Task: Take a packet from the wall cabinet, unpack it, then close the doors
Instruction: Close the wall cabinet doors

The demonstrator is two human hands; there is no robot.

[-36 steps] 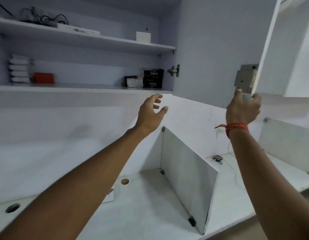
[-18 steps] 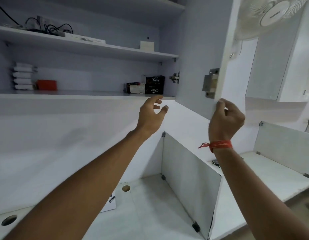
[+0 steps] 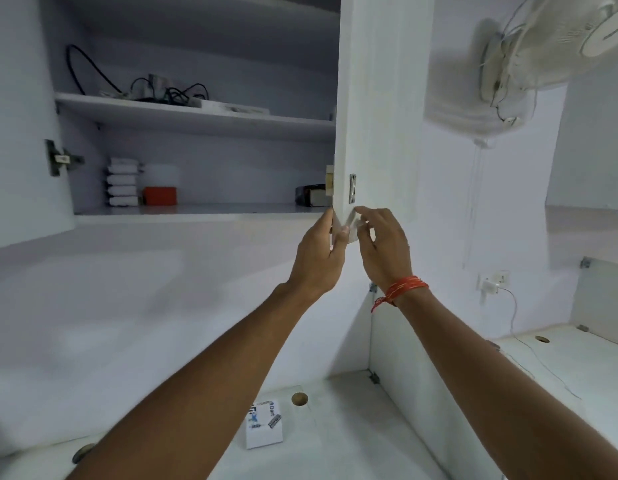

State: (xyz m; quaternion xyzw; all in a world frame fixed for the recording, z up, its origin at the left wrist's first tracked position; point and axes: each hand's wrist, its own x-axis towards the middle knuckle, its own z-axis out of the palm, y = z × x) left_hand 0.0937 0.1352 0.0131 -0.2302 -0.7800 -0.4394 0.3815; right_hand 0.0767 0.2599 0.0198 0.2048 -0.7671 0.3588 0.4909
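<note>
The wall cabinet (image 3: pixel 196 216) stands with its right door (image 3: pixel 377 98) swung nearly edge-on, a metal handle (image 3: pixel 352 188) on its face. My left hand (image 3: pixel 321 251) pinches the door's lower corner from the inner side. The fingertips of my right hand (image 3: pixel 380 247), fingers apart, rest on the outer face at that same corner. The left door (image 3: pixel 20 133) hangs wide open. On the lower shelf lie a stack of white packets (image 3: pixel 122 181), a red box (image 3: pixel 159 195) and a dark box (image 3: pixel 309 196), half hidden by the door. A white printed packet (image 3: pixel 264 426) lies on the desk below.
Cables and a small device (image 3: pixel 155 90) sit on the upper shelf. A white wall fan (image 3: pixel 543 46) hangs at the upper right with a pull cord. A wall socket with a plugged charger (image 3: pixel 491 282) trails a wire over the right desk. A divider panel (image 3: pixel 422 393) separates the desks.
The right door has swung left towards shut. My left hand rose from below the shelf to grip the door's bottom corner. My right hand shifted onto the door's outer face. The view turned left.
</note>
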